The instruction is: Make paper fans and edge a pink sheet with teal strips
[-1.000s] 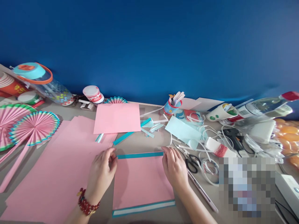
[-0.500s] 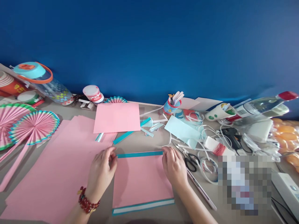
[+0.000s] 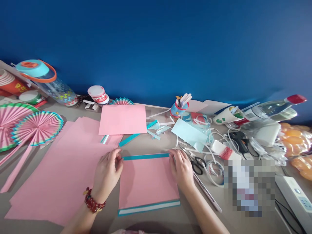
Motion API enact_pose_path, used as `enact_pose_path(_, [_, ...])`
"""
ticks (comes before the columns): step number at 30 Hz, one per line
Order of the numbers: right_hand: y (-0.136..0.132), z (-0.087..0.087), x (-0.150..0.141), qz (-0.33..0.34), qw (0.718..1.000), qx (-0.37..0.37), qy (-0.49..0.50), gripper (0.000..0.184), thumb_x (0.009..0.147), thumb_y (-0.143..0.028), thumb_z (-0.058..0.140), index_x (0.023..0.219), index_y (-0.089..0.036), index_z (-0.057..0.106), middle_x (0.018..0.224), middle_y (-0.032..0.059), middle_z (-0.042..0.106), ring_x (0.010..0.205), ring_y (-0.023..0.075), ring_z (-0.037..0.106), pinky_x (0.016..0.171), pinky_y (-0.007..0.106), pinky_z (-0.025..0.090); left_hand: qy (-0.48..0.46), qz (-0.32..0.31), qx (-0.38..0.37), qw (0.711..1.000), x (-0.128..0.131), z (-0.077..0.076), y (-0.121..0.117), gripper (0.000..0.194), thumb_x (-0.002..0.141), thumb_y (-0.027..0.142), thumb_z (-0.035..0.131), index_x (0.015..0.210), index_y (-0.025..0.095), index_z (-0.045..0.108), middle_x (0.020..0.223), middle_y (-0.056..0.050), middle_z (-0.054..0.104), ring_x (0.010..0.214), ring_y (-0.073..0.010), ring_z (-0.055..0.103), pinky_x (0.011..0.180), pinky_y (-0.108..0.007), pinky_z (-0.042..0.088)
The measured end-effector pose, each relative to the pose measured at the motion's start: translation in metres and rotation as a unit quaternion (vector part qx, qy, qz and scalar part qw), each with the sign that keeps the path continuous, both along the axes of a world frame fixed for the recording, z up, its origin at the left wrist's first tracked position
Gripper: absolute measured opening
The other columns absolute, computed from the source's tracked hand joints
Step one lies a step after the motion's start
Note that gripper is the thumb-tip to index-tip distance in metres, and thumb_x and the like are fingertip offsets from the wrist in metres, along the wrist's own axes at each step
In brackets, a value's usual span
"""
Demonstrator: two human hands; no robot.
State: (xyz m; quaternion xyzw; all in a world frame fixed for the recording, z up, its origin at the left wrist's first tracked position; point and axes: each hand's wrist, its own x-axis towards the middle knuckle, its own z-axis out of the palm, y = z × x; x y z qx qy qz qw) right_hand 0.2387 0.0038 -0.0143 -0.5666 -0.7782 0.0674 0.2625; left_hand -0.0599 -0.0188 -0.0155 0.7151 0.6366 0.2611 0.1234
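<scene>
A pink paper sheet (image 3: 148,182) lies in front of me. Along its far edge runs a teal strip (image 3: 146,156), and the near edge has a teal band with a white stripe (image 3: 149,208). My left hand (image 3: 107,172), with red beads at the wrist, pinches the far left corner with curled fingers. At the far right corner my right hand (image 3: 181,169) grips the sheet, thumb inward and fingers bent over the edge. The fingertips of both hands partly hide the corners.
Large pink sheets (image 3: 56,175) spread to the left, beside pleated paper fans (image 3: 37,128). Beyond my hands are a smaller pink sheet (image 3: 123,119) and a teal strip (image 3: 131,139). Scissors (image 3: 197,165), a pen-like tool (image 3: 208,193) and a glue gun (image 3: 240,141) lie right.
The whole view has shifted slightly. Both hands stay at the far corners of the pink sheet, with hardly any change in their grip.
</scene>
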Motion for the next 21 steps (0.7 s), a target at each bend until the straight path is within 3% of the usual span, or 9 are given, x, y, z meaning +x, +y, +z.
enact_pose_path(11, [0.0016, -0.0013, -0.0027, -0.002, 0.996, 0.050, -0.079, 0.022, 0.094, -0.011, 0.040, 0.110, -0.018, 0.054, 0.091, 0.0077, 0.066, 0.085, 0.0232, 0.062, 0.076, 0.035, 0.049, 0.004, -0.004, -0.006, 1.000, -0.0019, -0.0048, -0.0002, 0.032, 0.089, 0.014, 0.049, 0.121, 0.019, 0.048, 0.083, -0.001, 0.064, 0.076, -0.0196, 0.062, 0.077, -0.036, 0.047])
enact_pose_path(21, [-0.0017, -0.0051, -0.0020, -0.008, 0.995, 0.075, -0.061, 0.017, 0.093, -0.011, 0.044, 0.106, -0.019, 0.051, 0.088, 0.0063, 0.066, 0.082, 0.0223, 0.061, 0.080, 0.037, 0.048, 0.002, 0.002, 0.009, 1.000, 0.0004, 0.0021, 0.0013, 0.031, 0.087, 0.013, 0.046, 0.118, 0.019, 0.049, 0.081, -0.002, 0.065, 0.074, -0.0207, 0.063, 0.074, -0.036, 0.047])
